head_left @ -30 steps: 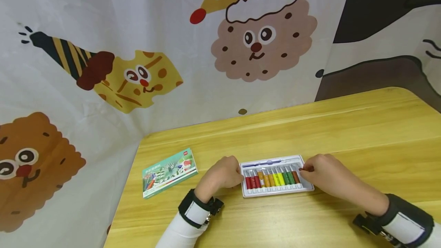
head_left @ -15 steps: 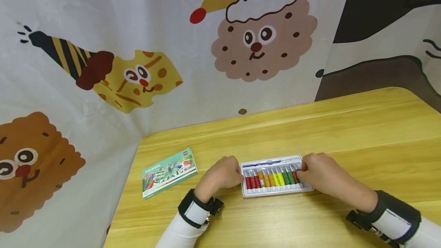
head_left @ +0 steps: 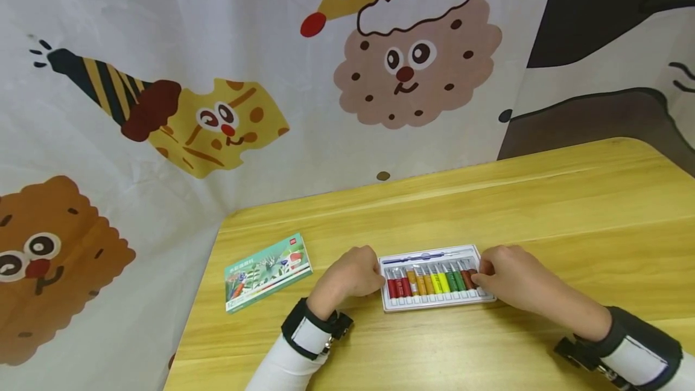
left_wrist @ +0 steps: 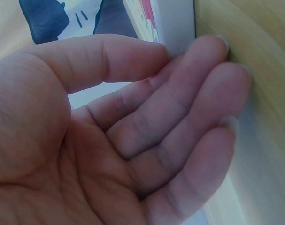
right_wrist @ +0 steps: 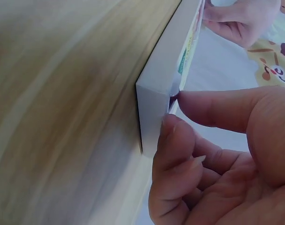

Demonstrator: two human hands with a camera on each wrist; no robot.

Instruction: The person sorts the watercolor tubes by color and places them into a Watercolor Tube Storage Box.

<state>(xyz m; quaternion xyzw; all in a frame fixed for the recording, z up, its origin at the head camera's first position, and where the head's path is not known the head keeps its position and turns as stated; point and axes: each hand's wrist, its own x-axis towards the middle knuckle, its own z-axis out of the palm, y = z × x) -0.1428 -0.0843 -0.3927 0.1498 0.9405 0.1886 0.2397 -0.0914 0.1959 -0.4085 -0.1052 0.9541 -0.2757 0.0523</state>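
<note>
A white tray (head_left: 402, 305) of paint tubes lies on the table. Red, orange, yellow, green and brown tubes stand in a row below a blue-handled paintbrush (head_left: 415, 258). My left hand (head_left: 353, 273) grips the tray's left end; its thumb (left_wrist: 142, 58) meets the white end wall. At the right end, my right hand (head_left: 513, 276) pinches a dark brown paint tube (head_left: 474, 274) beside the other brown one. The right wrist view shows the thumb (right_wrist: 203, 105) on a dark bit at the tray's rim, with the forefinger against the outer wall. Most of that tube is hidden.
A green illustrated paint box (head_left: 268, 273) lies flat on the wooden table (head_left: 586, 210), left of the tray. Behind the table hangs a cloth (head_left: 304, 162) printed with cartoon biscuits. Both wrists wear black straps with small cameras.
My right hand shifted slightly left over the tray's right end, then moved back right. A dark brown tube now shows beside the other brown one. The left hand and tray stayed put.
</note>
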